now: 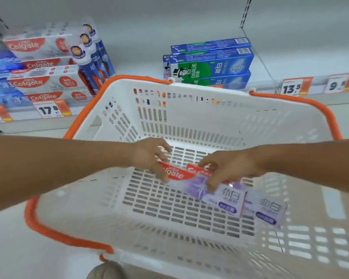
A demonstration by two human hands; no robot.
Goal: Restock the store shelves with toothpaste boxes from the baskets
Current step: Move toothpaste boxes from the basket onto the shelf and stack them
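3 Darlie boxes (211, 63) stacked on the shelf (141, 65) behind the basket (189, 115)

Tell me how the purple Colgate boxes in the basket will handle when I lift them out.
The purple Colgate boxes look like thin cardboard cartons, so probably stiff but crushable under a hard squeeze. Long and flat, they should not roll. Their glossy print may be slippery, and two lie side by side on the slotted basket floor, so one could slide off.
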